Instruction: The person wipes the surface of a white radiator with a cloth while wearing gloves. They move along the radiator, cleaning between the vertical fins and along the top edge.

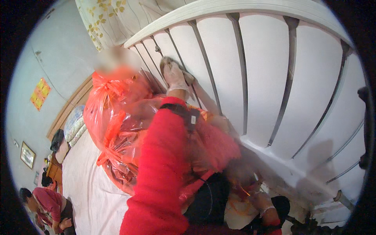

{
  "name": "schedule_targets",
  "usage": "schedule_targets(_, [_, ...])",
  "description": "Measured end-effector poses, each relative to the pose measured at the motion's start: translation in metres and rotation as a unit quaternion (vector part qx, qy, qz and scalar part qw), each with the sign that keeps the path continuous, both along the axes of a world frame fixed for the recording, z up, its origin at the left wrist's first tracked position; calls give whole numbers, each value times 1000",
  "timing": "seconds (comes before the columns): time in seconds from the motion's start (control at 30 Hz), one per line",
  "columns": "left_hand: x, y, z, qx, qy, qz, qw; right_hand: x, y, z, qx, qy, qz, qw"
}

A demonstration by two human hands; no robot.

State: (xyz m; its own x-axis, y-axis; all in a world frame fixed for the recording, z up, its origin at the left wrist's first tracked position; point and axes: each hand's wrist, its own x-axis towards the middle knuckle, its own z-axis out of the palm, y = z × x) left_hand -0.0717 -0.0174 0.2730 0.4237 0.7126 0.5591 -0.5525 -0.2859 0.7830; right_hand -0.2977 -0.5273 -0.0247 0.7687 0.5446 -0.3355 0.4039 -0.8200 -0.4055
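The work in hand looks under way rather than finished: the left hand [176, 77], in a pale glove, is grasping a grey-brown cloth [167, 61] and holding it against the far slats of a white slatted board [219, 51]. The near slats on the right are standing free of the cloth, but the surface is giving no clear sign of which parts are done and which are left. The right hand [261, 201], also gloved, is resting low at the near right; blur is hiding its fingers, so I cannot tell whether it is gripping anything. Counting up, the view is showing two gloved hands, one cloth, one board with at least seven dark gaps, and at least one bulging red plastic bag [105, 109] just left of the reaching arm. Farther left, one white sheet [86, 172] is spreading out, and one other person [51, 203] is leaning beside it.
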Motion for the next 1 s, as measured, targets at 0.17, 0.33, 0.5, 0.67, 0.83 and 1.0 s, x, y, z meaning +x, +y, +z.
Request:
schedule_targets(0.17, [4,7,77,109,-2,107,988,-2,2,7,49,31,-5,998])
schedule_targets(0.33, [-15,-19,26,100,28,104,989,6,-4,-26,8,53,1,999])
schedule_targets(0.5, [-36,-37,46,308,-21,149,939,10,-4,-76,-69,19,15,997])
schedule_targets(0.67, [-17,-24,111,310,-63,163,935,5,-12,-51,9,-20,65,998])
schedule_targets(0.83, [-7,-20,88,332,-66,226,913,1,-8,-24,53,-48,98,993])
schedule_targets(1.0, [-7,-42,47,326,-96,150,928,0,-6,-31,-31,-54,90,994])
